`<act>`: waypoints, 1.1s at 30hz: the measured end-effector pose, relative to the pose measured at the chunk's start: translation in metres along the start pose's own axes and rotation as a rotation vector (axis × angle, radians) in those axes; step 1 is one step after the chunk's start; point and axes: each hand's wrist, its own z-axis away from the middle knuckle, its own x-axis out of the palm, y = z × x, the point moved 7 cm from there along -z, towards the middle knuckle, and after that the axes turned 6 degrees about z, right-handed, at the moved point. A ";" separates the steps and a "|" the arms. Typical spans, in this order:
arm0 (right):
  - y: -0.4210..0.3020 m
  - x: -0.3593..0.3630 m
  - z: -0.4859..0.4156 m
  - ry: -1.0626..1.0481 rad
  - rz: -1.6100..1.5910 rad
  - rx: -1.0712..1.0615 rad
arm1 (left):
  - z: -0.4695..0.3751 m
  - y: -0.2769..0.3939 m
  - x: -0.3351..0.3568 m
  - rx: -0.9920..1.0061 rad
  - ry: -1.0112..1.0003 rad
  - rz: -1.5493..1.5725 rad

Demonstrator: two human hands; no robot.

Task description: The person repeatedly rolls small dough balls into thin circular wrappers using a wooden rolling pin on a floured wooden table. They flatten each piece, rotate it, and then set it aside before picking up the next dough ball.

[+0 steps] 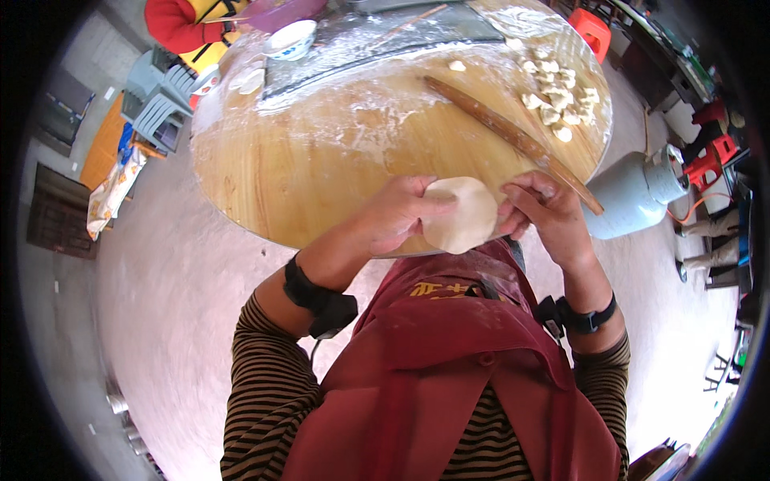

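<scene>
My left hand (400, 213) holds a thin round dough wrapper (463, 219), its thumb lying across the pale face. The wrapper is held up over the near edge of the round wooden table (264, 192). Close to the wrapper's right edge is my right hand (541, 201), fingers curled. Whether its fingertips pinch that edge is not clear. A long wooden rolling pin (499, 123) lies slantwise on the table, its near end passing beyond my right hand. Several small dough pieces (556, 99) lie grouped at the table's right side.
A floured dark board (385, 45) carries a thin stick. Beside it stands a patterned bowl (292, 41). A person in red sleeves (171, 27) is at the far left, near a purple basin (280, 15). A gas cylinder (625, 195) stands right of the table.
</scene>
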 end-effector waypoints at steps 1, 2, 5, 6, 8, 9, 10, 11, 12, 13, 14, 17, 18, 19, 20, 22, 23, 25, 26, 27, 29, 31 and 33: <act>0.005 -0.005 0.001 0.014 0.031 0.041 | 0.004 0.004 -0.013 0.009 0.039 -0.011; 0.009 -0.009 0.002 0.021 0.044 0.053 | 0.010 0.009 -0.028 0.015 0.080 -0.023; 0.021 -0.020 0.005 0.023 0.057 0.064 | 0.027 0.032 -0.083 0.021 0.209 -0.030; 0.025 -0.024 0.006 0.037 0.058 0.064 | 0.032 0.043 -0.104 0.043 0.267 -0.030; 0.033 -0.031 0.007 0.085 0.044 0.096 | 0.041 0.081 -0.152 0.142 0.381 -0.051; 0.035 -0.031 0.007 0.075 0.033 0.077 | 0.043 0.108 -0.178 0.220 0.434 -0.072; 0.037 -0.032 0.008 0.085 0.037 0.086 | 0.047 0.137 -0.207 0.276 0.515 -0.090; 0.040 -0.034 0.009 0.108 0.051 0.111 | 0.046 0.171 -0.224 0.329 0.386 -0.055; 0.042 -0.033 0.009 0.100 0.049 0.117 | 0.045 0.203 -0.246 0.357 0.372 -0.028; 0.041 -0.031 0.009 0.087 0.040 0.096 | 0.049 0.235 -0.273 0.497 0.503 0.048; 0.041 -0.030 0.009 0.083 0.043 0.098 | 0.060 0.252 -0.300 0.635 0.722 0.119; 0.041 -0.032 0.012 0.102 0.062 0.099 | 0.057 0.249 -0.323 0.563 0.919 0.225; 0.041 -0.034 0.013 0.110 0.061 0.094 | 0.052 0.239 -0.316 0.544 0.938 0.177; 0.042 -0.037 0.015 0.132 0.079 0.120 | 0.042 0.233 -0.300 0.504 0.871 0.060; 0.039 -0.038 0.015 0.116 0.056 0.075 | 0.031 0.222 -0.279 0.454 0.804 -0.060; 0.040 -0.046 0.018 0.163 0.075 0.105 | 0.005 0.200 -0.229 0.384 0.677 -0.276; 0.036 -0.048 0.019 0.158 0.078 0.058 | -0.009 0.191 -0.203 0.353 0.616 -0.365; 0.033 -0.054 0.018 0.187 0.138 0.028 | -0.043 0.180 -0.146 0.337 0.432 -0.525; 0.028 -0.056 0.019 0.198 0.172 -0.016 | -0.060 0.175 -0.119 0.312 0.344 -0.566; 0.025 -0.058 0.020 0.200 0.215 -0.036 | -0.081 0.173 -0.095 0.318 0.284 -0.632; 0.020 -0.063 0.021 0.206 0.255 -0.087 | -0.121 0.165 -0.051 0.338 0.175 -0.763; 0.016 -0.069 0.024 0.237 0.270 -0.126 | -0.162 0.166 -0.018 0.377 0.138 -0.954; 0.015 -0.078 0.028 0.255 0.285 -0.153 | -0.199 0.169 0.008 0.421 0.106 -1.160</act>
